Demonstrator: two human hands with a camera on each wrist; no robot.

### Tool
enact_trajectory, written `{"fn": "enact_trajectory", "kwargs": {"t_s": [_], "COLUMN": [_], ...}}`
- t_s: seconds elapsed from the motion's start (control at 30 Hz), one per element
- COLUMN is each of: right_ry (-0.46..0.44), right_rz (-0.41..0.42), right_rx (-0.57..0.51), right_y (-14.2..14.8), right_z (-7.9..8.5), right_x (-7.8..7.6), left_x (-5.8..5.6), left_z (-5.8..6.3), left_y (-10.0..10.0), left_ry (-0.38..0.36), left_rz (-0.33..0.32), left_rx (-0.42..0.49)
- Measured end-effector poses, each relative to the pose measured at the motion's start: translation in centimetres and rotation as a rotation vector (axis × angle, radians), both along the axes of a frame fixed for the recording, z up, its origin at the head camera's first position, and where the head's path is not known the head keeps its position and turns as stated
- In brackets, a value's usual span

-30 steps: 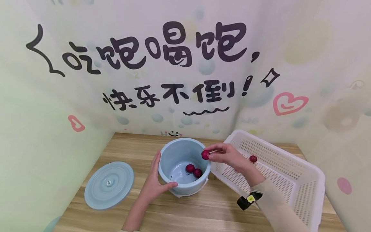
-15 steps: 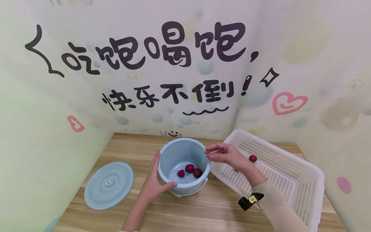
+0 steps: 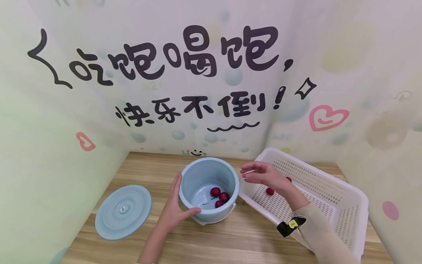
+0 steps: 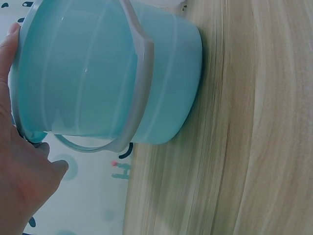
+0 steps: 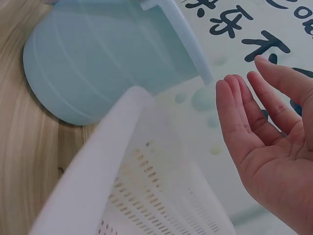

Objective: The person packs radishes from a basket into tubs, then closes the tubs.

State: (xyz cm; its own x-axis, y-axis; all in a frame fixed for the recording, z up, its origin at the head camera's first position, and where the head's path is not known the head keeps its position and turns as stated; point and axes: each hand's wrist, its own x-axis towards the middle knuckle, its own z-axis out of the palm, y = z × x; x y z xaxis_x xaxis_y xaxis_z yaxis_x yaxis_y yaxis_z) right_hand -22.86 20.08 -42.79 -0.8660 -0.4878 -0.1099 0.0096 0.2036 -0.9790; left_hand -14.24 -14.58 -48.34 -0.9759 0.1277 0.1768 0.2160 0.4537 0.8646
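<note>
Deep-red round pieces (image 3: pixel 215 191), a pale-blue bucket (image 3: pixel 202 176) with matching lid (image 3: pixel 123 212) and a white, slot-patterned basket (image 3: pixel 353 209) stand out against a tan, wood-grained bench (image 3: pixel 227 244), while black characters (image 3: pixel 194 98), pink hearts (image 3: pixel 329 118) and bluish dots (image 3: pixel 233 77) pattern the pale wall (image 3: pixel 230 147).

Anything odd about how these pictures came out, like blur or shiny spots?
Head view: soft, even light, with a small bright glint at the middle of the blue lid. Left wrist view: turned sideways, small glints on the bucket. Right wrist view: the near rim of the white basket looks blurred, while the right hand is sharper.
</note>
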Motion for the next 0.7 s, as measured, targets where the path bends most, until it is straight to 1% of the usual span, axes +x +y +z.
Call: {"fn": "enact_trajectory", "kwargs": {"t_s": [0.13,0.23,0.43,0.7], "right_ry": [-0.001,-0.019,-0.059,-0.05], "right_rz": [0.0,-0.001,-0.027,-0.065], "right_rx": [0.002,-0.028,-0.067,-0.055], "right_y": [0.8,1.3,2.4,4.3], "right_z": [-0.3,-0.6,-1.2,-2.2], "right_x": [-0.3,-0.5,-0.7,-1.2], "left_x": [0.0,0.0,0.0,0.0], "left_z": [0.0,0.0,0.1,0.0], "left_y": [0.0,0.0,0.1,0.1], "left_ry": [0.0,0.004,0.01,0.017], "left_rz": [0.003,0.003,0.002,0.001], "left_rx": [0.0,-0.001,-0.005,-0.009]}}
